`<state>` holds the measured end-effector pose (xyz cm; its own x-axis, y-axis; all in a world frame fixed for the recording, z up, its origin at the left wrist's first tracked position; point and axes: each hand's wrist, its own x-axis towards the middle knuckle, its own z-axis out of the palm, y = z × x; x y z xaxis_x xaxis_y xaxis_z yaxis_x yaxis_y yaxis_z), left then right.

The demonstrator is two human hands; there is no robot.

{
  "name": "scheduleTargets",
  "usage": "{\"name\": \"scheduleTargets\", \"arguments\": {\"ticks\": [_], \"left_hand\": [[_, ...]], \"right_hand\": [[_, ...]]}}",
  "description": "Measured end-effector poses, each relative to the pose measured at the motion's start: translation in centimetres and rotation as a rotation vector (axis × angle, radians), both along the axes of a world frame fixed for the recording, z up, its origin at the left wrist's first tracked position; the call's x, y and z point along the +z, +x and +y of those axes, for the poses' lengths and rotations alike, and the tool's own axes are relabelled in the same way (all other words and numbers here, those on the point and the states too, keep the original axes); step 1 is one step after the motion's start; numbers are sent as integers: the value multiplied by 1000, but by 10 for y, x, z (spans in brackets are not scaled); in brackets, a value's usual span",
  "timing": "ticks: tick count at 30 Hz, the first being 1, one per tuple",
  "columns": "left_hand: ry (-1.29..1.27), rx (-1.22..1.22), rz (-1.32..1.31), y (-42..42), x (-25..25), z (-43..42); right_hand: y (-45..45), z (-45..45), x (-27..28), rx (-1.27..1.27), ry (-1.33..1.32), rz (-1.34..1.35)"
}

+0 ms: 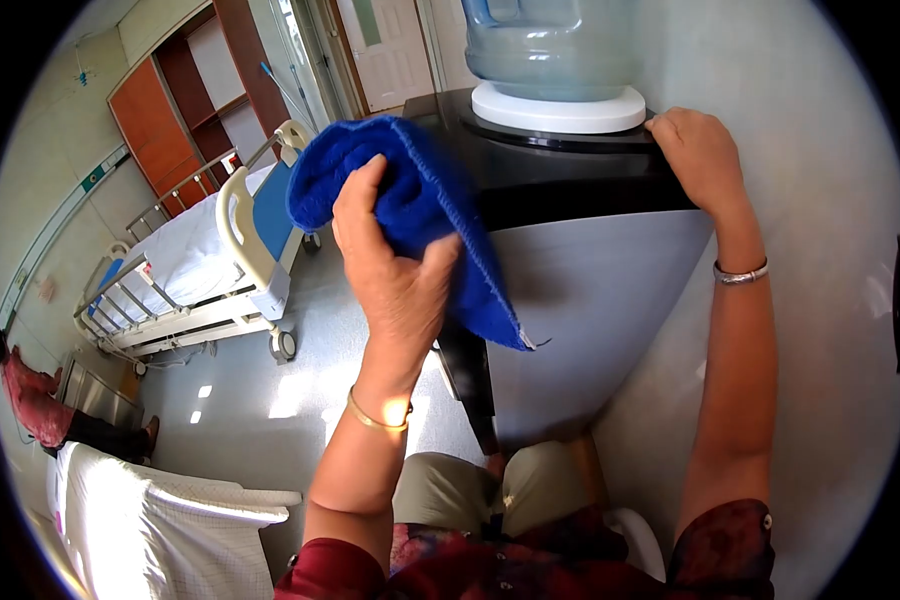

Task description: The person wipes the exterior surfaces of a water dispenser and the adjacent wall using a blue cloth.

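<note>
A folded blue cloth [470, 270] is gripped in my left hand [385, 250], its loose corner hanging down in front of the water dispenser [590, 290]. The cloth is beside the dispenser's black top; I cannot tell whether they touch. My right hand [695, 155] rests at the right edge of that top, fingers curled over it and fingertips partly hidden. Between the hands, towards the back, a large clear water bottle [550, 55] stands on a white ring [560, 108] on the dispenser.
A hospital bed [185, 250] with side rails and wheels stands to the left. Another person [45, 395] bends by the left wall, near a bed with a white cover [160, 520]. A wooden cabinet [160, 125] and a door [385, 50] are behind. A wall [810, 120] runs close on the right.
</note>
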<state>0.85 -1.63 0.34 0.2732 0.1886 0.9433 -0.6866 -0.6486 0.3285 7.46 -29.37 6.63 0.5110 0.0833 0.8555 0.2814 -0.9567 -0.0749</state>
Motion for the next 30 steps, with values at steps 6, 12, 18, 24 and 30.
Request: {"name": "scheduleTargets", "arguments": {"ticks": [6,12,18,24,30], "left_hand": [[34,26,55,-1,19,-3],[47,208,-5,8,21,-7],[-162,26,-20,4,-21,-17],[-70,177,-51,3,-64,-14],[-225,4,-9,1,-32,-25]], "right_hand": [[3,-6,1,-37,-172,-43],[-2,-7,5,-102,-232,133],[0,-12,-1,148,-196,-33],[-8,-2,2,145,83,84],[-7,1,2,41,54,111]]}}
